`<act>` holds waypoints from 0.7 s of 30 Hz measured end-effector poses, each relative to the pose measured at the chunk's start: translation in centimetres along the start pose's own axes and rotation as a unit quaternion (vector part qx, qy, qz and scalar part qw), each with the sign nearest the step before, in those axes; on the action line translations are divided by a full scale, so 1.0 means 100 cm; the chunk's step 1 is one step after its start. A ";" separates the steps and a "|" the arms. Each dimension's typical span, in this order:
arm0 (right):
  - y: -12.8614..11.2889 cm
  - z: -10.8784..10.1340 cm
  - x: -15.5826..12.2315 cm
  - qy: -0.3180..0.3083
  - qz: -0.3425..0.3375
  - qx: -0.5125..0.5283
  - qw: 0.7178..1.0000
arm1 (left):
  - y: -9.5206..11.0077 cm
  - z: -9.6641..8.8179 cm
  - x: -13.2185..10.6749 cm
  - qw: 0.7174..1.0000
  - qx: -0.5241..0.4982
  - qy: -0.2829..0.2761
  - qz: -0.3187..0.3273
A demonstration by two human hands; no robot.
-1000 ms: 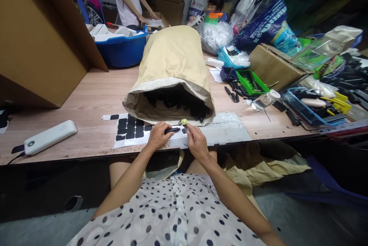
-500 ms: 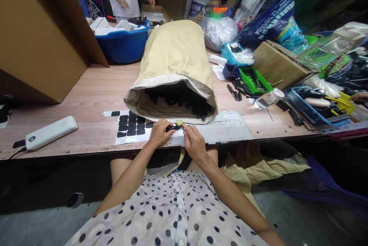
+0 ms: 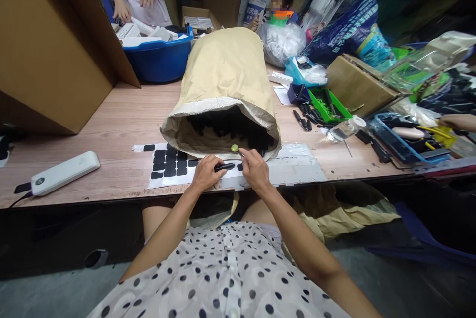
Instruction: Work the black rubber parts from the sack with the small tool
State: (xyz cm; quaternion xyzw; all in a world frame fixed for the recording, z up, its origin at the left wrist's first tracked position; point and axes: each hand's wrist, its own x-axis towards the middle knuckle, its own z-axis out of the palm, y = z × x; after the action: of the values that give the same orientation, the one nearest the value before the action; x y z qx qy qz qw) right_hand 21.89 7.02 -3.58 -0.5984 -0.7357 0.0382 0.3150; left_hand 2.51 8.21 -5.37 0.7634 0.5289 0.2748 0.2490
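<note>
My left hand (image 3: 206,171) is closed on a small, elongated black piece (image 3: 226,166) just above the table edge. A thin tool with a round yellow-green end (image 3: 234,148) is pinched in my right hand (image 3: 256,171); its tip is apart from the black piece. Beneath my hands lies a white sheet with rows of black rounded-square stickers (image 3: 170,163), partly covered by my left hand. Just beyond, a large tan sack (image 3: 226,65) lies with its mouth toward me, and dark pieces (image 3: 223,122) show inside, too shadowed to make out.
A white power bank (image 3: 65,173) lies at left, before a big cardboard box (image 3: 48,50). Behind stands a blue tub (image 3: 159,62) of white boxes, with a person near it. On the right are a green tray (image 3: 329,104), a clear bottle (image 3: 344,129) and a blue-rimmed basket (image 3: 409,139).
My right hand has moved up and to the right, taking the round-ended tool off the black piece. At the back, the standing person has shifted left, hands now near the blue tub.
</note>
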 end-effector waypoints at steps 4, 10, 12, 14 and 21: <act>0.017 0.012 0.009 -0.025 -0.025 -0.079 0.996 | 0.001 -0.001 -0.001 1.000 0.003 0.001 0.000; 0.018 0.024 0.001 -0.019 -0.051 -0.157 0.986 | 0.000 -0.004 -0.002 1.000 -0.008 -0.002 0.013; 0.017 0.024 0.001 -0.021 -0.053 -0.164 0.985 | -0.001 -0.005 0.000 1.000 -0.008 -0.004 0.015; 0.016 0.023 0.001 -0.024 -0.054 -0.166 0.984 | 0.000 -0.008 0.001 1.000 -0.013 -0.004 0.018; 0.014 0.021 0.003 -0.031 -0.054 -0.171 0.983 | 0.024 -0.026 -0.051 0.990 -0.127 -0.053 0.038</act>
State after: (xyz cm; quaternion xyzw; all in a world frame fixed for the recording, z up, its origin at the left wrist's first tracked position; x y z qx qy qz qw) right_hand 21.93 8.38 -5.74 -0.6014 -0.7720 -0.0865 0.1867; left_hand 0.86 2.90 -2.66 0.7587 0.4466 0.3080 0.3607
